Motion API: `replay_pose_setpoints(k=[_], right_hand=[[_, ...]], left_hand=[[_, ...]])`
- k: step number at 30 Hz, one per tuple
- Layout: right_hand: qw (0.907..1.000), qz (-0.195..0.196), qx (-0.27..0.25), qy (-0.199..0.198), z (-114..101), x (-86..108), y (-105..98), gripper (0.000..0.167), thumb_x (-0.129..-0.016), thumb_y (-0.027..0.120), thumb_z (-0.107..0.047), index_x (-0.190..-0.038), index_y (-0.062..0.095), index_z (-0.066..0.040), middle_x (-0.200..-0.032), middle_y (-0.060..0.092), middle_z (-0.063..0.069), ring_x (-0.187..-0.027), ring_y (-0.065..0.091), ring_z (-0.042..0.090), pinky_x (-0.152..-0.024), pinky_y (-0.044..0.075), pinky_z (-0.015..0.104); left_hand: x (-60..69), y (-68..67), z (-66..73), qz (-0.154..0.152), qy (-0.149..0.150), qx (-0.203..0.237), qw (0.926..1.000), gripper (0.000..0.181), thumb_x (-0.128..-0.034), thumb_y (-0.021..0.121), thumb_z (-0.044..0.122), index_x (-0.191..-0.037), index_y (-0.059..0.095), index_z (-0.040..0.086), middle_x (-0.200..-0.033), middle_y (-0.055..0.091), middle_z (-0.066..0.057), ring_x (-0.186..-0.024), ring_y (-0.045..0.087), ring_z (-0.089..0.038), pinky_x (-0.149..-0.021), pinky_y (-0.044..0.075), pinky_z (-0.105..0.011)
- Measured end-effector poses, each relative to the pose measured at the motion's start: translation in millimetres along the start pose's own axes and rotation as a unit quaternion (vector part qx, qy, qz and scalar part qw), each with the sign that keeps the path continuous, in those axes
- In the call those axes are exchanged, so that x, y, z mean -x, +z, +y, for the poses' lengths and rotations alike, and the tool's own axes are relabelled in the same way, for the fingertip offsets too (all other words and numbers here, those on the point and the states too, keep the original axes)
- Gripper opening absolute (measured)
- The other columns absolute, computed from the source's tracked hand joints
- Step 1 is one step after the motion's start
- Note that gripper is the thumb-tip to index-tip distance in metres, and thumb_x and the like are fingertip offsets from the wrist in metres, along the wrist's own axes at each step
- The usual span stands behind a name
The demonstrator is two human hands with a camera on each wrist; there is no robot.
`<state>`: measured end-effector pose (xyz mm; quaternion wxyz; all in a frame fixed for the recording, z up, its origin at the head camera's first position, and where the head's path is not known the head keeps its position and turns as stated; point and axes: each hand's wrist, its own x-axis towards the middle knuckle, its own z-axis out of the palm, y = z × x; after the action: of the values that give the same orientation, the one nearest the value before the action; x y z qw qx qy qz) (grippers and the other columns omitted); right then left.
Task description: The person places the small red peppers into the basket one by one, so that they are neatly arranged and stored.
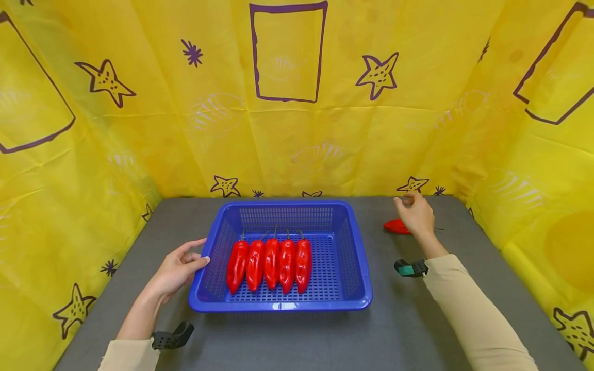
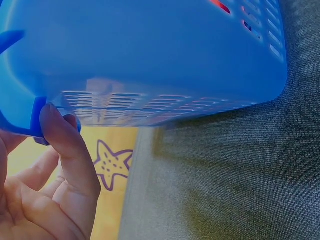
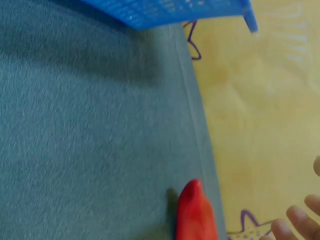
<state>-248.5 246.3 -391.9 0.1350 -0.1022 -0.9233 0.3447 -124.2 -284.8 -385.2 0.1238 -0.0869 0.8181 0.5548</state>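
A blue plastic basket [image 1: 278,307] sits on the dark table, with several red chili peppers [image 1: 271,263] lying side by side inside, stems toward the back. My left hand [image 1: 174,268] pinches the basket's left rim between thumb and fingers; the left wrist view shows this hand [image 2: 65,175] at the edge of the basket [image 2: 150,45]. To the right, one more red chili pepper [image 1: 396,226] lies on the table. Over it hovers my right hand [image 1: 417,214], fingers loosely bent and holding nothing. The right wrist view shows the pepper's tip [image 3: 196,215] apart from the fingertips [image 3: 300,220].
A yellow cloth [image 1: 287,144] printed with starfish and frames hangs behind and along both sides of the grey table [image 1: 297,342]. The basket's right wall [image 1: 355,252] stands between its peppers and the loose one.
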Motion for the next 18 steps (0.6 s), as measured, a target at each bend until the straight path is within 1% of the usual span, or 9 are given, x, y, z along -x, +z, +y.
replay_pose_setpoints(k=[4,10,18], right_hand=[[0.999,0.004,0.007,0.043,10,2.6,-4,0.054,-0.092,0.046,-0.044,-0.127,0.048,-0.003,-0.118,0.057,0.021,-0.106,0.052,0.039,-0.088,0.039,0.053],[0.9945,-0.006,0.032,0.099,28,7.2,-5,0.058,-0.091,0.042,-0.046,-0.131,0.043,-0.003,-0.12,0.052,0.022,-0.107,0.048,0.041,-0.086,0.04,0.054],[0.9868,-0.002,0.05,0.154,46,8.8,-4,0.066,-0.089,0.041,-0.051,-0.135,0.036,-0.003,-0.127,0.04,0.028,-0.108,0.044,0.048,-0.086,0.039,0.057]], left_hand=[[0.5,0.0,-2.3,-0.003,0.006,0.003,1.0,0.066,-0.0871,0.063,0.028,-0.142,0.03,0.011,-0.099,0.06,-0.015,-0.081,0.064,-0.024,-0.073,0.055,-0.039],[-0.2,0.0,-2.6,-0.003,0.008,0.007,0.9999,0.067,-0.0866,0.064,0.029,-0.142,0.03,0.011,-0.098,0.061,-0.015,-0.08,0.064,-0.024,-0.073,0.055,-0.039],[-0.5,0.2,-0.1,-0.005,0.005,0.001,1.0,0.066,-0.0876,0.063,0.027,-0.143,0.029,0.011,-0.098,0.061,-0.014,-0.08,0.064,-0.023,-0.073,0.055,-0.038]])
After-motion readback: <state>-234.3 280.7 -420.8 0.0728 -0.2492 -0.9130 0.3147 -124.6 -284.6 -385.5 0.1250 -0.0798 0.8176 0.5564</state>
